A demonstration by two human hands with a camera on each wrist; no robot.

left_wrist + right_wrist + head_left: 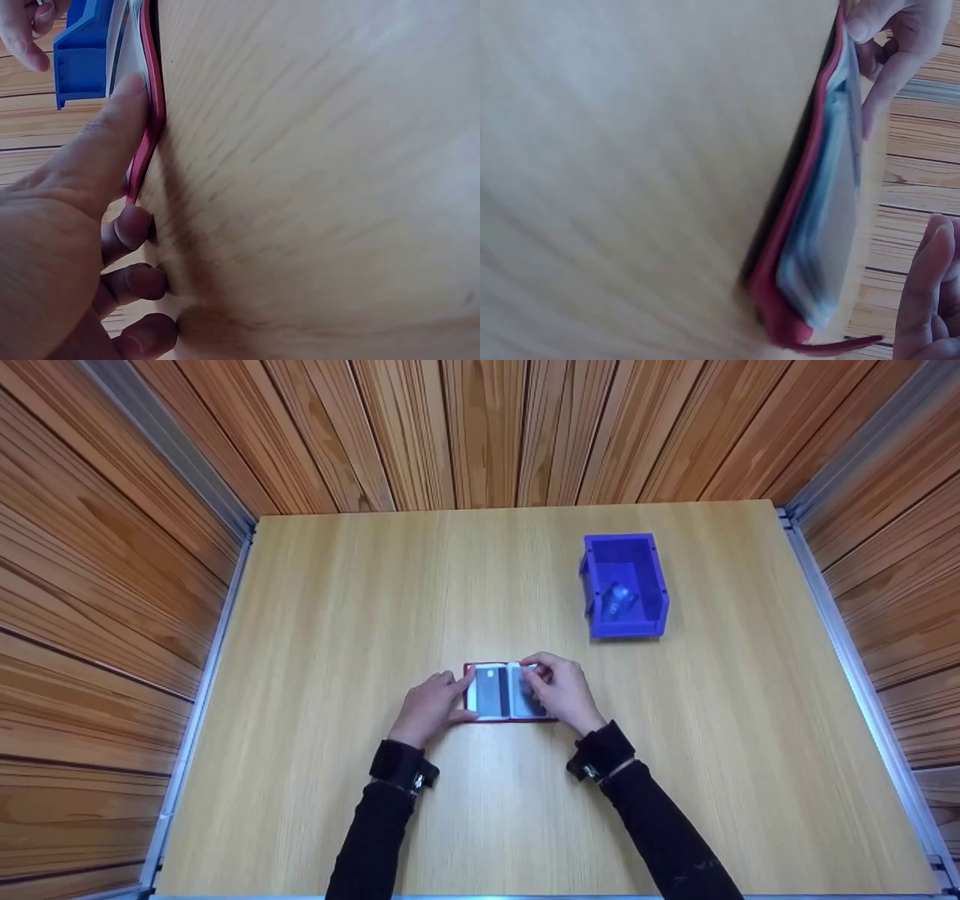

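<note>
A red card holder (490, 721) with clear plastic sleeves lies spread on the table, a dark-striped card showing in its left half. My left hand (431, 706) holds its left end; in the left wrist view the thumb (124, 97) lies on the sleeve, and the other fingertips rest by the table at the cover's edge. Over the right half is my right hand (562, 690), fingers loosely bent. The right wrist view shows those fingers (926, 289) apart from the raised stack of sleeves (829, 240), with nothing visible between them. A red strap extends from the cover's end.
A blue-purple bin (626, 628) stands farther back on the right, with a small translucent blue item (619, 600) inside. Wood-plank walls and metal rails border the wooden table (360, 600). Both wrists wear black bands.
</note>
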